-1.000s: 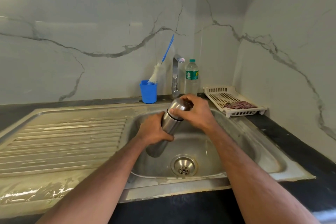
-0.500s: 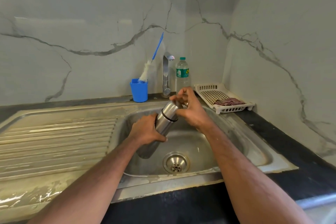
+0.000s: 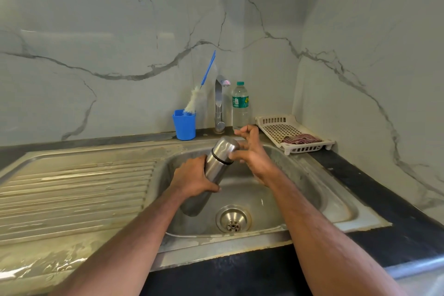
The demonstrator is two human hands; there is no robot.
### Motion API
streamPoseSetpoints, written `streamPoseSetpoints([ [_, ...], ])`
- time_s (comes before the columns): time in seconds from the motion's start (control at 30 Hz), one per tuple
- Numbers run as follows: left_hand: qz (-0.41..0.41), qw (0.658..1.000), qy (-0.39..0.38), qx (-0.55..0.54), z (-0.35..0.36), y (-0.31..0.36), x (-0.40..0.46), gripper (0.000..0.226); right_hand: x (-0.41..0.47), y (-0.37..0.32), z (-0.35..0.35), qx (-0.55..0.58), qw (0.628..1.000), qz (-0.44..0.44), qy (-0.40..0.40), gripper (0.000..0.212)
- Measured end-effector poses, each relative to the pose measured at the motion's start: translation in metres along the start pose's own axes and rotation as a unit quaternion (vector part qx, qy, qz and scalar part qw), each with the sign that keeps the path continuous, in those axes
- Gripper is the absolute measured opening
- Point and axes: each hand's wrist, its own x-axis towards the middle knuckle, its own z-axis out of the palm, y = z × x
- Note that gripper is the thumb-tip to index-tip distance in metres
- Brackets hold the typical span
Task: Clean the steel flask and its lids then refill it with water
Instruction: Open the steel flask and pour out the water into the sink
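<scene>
— Over the stainless-steel sink basin (image 3: 300,190), what is held?
— A cylindrical brushed-steel flask (image 3: 217,170), tilted, its capped top toward the chrome tap (image 3: 219,103), its base low near the round drain (image 3: 233,218).
— And the hands?
— The left hand (image 3: 192,179) has its fingers wrapped round the flask's body. The right hand (image 3: 252,151) sits beside the steel cap (image 3: 225,149) — thumb touching it, fingers (image 3: 242,131) spread and loosely bent, gripping nothing.
— Behind them?
— A blue plastic cup (image 3: 184,125) holding a blue-handled white bottle brush (image 3: 200,89), a clear plastic water bottle (image 3: 240,106), and a white perforated tray (image 3: 271,120) with a reddish cloth (image 3: 301,139) on the dark surface (image 3: 396,211).
</scene>
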Motion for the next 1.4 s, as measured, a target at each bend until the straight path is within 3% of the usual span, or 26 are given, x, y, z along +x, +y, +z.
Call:
streamPoseSetpoints([
  [0.1,0.004,1.000,-0.005,0.018,0.000,0.002,-0.002,0.083,0.001,0.001,0.007,-0.102,0.991,0.011,0.080,0.085],
  [0.17,0.000,1.000,-0.004,0.027,0.000,0.003,-0.002,0.082,0.002,0.003,0.009,-0.098,0.989,0.000,0.110,0.082],
  [0.3,-0.006,1.000,0.001,0.011,0.000,0.002,-0.001,0.083,0.003,0.004,0.002,0.024,0.999,-0.028,0.030,0.063],
  [0.4,-0.001,1.000,-0.002,0.014,0.000,0.003,-0.001,0.082,0.002,0.005,0.003,0.093,0.995,-0.017,-0.035,0.064],
  [0.6,0.001,1.000,-0.011,0.017,0.000,0.004,-0.002,0.082,0.004,0.006,0.011,-0.075,0.993,0.009,0.094,0.088],
  [0.93,-0.012,1.000,-0.010,-0.006,0.000,0.006,-0.002,0.083,-0.001,0.004,0.000,0.123,0.988,-0.015,0.088,0.071],
  [1.13,-0.008,0.999,0.000,-0.044,0.001,0.029,-0.007,0.086,-0.016,0.002,-0.023,0.194,0.963,-0.039,0.183,0.072],
  [1.3,0.005,0.994,0.009,-0.113,0.013,0.067,-0.006,0.085,-0.048,0.000,-0.073,-0.034,0.956,-0.005,0.292,0.064],
  [1.4,0.007,0.989,0.015,-0.145,0.023,0.089,-0.002,0.086,-0.071,0.000,-0.109,-0.115,0.945,0.003,0.307,0.053],
])
